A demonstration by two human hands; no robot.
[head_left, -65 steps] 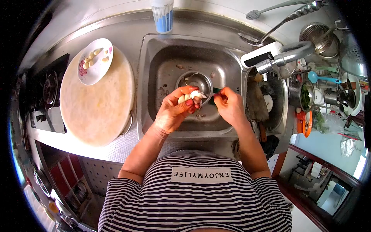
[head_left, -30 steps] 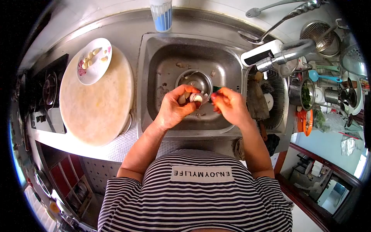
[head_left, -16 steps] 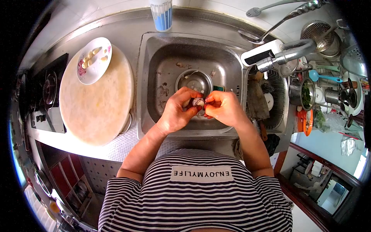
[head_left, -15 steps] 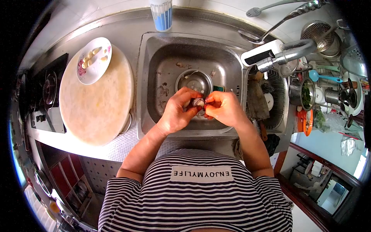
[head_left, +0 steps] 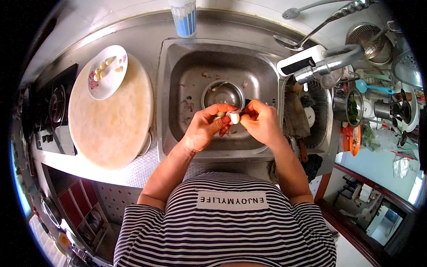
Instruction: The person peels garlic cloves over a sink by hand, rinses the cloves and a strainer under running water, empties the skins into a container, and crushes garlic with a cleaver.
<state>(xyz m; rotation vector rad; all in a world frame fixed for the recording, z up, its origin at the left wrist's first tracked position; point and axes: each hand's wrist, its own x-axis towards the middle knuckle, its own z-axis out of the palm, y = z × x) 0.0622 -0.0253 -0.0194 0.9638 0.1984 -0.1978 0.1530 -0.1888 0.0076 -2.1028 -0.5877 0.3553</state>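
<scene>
Over the sink (head_left: 209, 150), my left hand (head_left: 203, 128) is closed around a garlic clove (head_left: 234, 118), its white peeled side showing between thumb and fingers. Another pale piece shows partly under the left fingers. My right hand (head_left: 263, 123) pinches at the clove's reddish skin from the other side. Just beyond both hands, a round metal bowl (head_left: 222, 94) stands in the sink with a few pale bits in it. Scraps of skin (head_left: 188, 106) lie on the sink floor. On a white flowered plate (head_left: 116, 87) are several peeled garlic cloves (head_left: 103, 66).
The plate sits on a round cutting board (head_left: 111, 129) left of the sink, beside a stove (head_left: 58, 107). A blue-and-white cup (head_left: 184, 22) stands behind the sink. To the right are a faucet (head_left: 329, 66), a drying rack with a cleaver (head_left: 297, 115), and a pot of greens (head_left: 354, 107).
The clove has turned and more of its white flesh shows. My right hand has shifted slightly to the right, its fingers drawn back from the clove.
</scene>
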